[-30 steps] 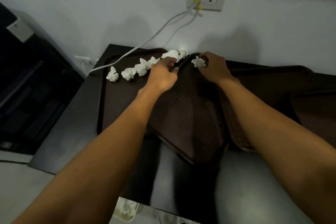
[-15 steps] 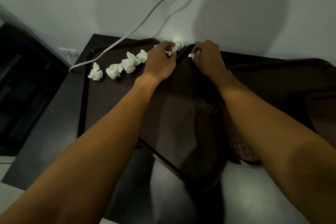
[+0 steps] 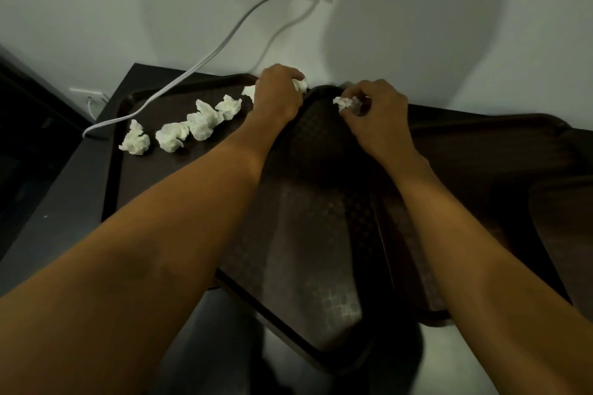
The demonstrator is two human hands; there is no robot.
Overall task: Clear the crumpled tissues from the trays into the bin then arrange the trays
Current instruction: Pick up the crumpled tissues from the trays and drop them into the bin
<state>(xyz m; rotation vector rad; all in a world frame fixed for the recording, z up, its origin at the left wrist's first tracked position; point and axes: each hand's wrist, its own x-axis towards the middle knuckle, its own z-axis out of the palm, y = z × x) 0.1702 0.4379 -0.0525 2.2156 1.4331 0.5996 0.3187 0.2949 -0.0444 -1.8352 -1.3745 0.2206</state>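
Pinching a crumpled tissue [image 3: 345, 102] between thumb and curled fingers, the right hand [image 3: 378, 119] sits at the middle tray's [image 3: 305, 250] far corner. The left hand [image 3: 277, 96] is clenched round a second tissue [image 3: 300, 85] at the left tray's [image 3: 144, 196] far right corner. Loose tissues [image 3: 202, 123] lie in that tray in a row slanting from its left edge toward that corner. The middle tray lies askew, one corner pointing nearward, overlapping the left tray and right tray [image 3: 481, 151].

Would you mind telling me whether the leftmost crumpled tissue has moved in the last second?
No. The leftmost tissue still lies just inside the rim of the left tray, near the white cable.
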